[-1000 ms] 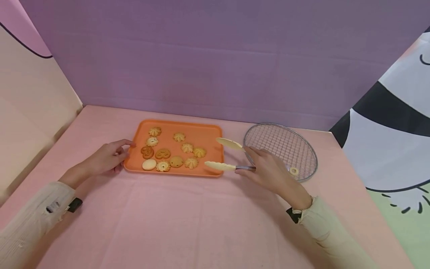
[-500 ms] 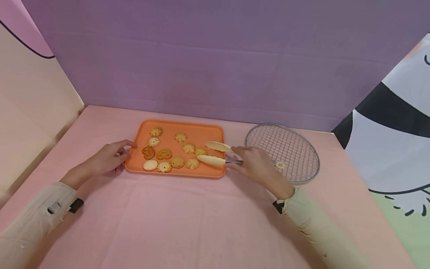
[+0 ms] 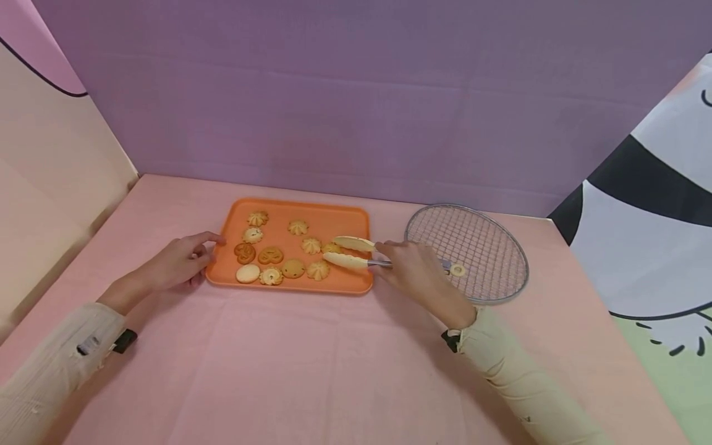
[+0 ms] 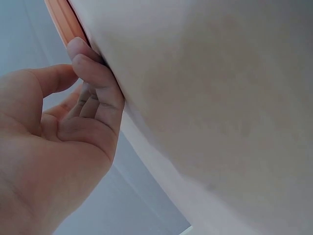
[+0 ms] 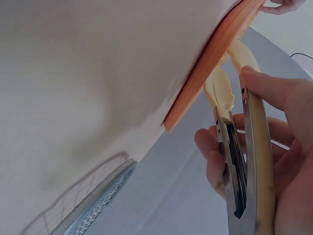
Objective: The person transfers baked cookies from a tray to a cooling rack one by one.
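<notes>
My right hand (image 3: 419, 275) has its fingers curled round the handles of the tongs (image 3: 356, 253), and the two cream tips are squeezed close over the right part of the orange tray (image 3: 339, 216), on either side of a swirled cookie (image 3: 332, 248); from the head view I cannot tell whether the tips already pinch it or only bracket it. In the right wrist view the tongs (image 5: 242, 147) reach past the tray's edge with both arms nearly together. My left hand (image 3: 175, 262) lies at the tray's left rim with fingers loosely bent, fingertips (image 4: 80, 54) touching the rim as if steadying it, gripping nothing. Just right of the tray sits the round wire rack (image 3: 500, 247), and a single ring-shaped cookie (image 3: 458, 269) lies on its near side, close to my right hand. The other cookies (image 3: 271, 254), about ten in swirl, pretzel and round shapes, remain on the tray's left and middle. Judging by that, I reckon the moving of cookies from tray to rack has barely begun: one is across, one is at the tongs, and nearly the whole batch is left.
</notes>
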Available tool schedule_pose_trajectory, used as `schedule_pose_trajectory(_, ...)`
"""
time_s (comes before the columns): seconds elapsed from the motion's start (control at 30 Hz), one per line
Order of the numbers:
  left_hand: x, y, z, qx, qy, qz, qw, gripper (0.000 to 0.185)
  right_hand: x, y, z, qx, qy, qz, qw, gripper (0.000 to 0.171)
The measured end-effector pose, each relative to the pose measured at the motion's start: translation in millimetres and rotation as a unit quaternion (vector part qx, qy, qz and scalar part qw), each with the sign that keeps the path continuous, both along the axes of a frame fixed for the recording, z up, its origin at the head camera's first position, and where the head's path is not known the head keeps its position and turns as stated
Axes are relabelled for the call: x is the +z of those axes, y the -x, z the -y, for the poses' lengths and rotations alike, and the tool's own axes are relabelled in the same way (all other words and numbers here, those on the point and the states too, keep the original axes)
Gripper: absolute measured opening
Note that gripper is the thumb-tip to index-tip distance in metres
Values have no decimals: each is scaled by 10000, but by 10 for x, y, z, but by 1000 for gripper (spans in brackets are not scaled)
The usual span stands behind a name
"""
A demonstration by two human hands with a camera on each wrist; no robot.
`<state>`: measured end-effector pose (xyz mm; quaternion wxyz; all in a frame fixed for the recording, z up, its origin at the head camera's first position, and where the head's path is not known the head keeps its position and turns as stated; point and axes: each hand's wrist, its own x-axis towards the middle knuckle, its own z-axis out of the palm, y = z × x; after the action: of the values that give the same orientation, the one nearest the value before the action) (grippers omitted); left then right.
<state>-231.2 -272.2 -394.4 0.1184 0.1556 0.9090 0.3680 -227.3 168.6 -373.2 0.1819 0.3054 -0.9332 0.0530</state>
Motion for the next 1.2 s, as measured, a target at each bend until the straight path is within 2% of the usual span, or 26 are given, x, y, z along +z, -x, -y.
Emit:
schedule_pose_trajectory(0.13,-4,7,-13,12,-16,4,10000,38,11,-18,-2,-39,-55,-91,9999,30)
schedule_pose_trajectory(0.4,-34,17,0,-76,-31,24,10000,40,0,-121,-73,-67,10,-271,9996,35)
schedule_pose_trajectory(0.73,-18,34,-17,-121,-68,-182,9997,40,-16,-186,-154,-40,188,-682,9975,40)
schedule_pose_trajectory(0.97,-80,29,1,-78,-30,-236,9997,40,-15,-263,-171,-103,166,-559,9982,43)
schedule_pose_trajectory(1.2,-72,0,2,-67,-31,-311,9995,40,120,-310,-284,-326,283,-355,9984,44)
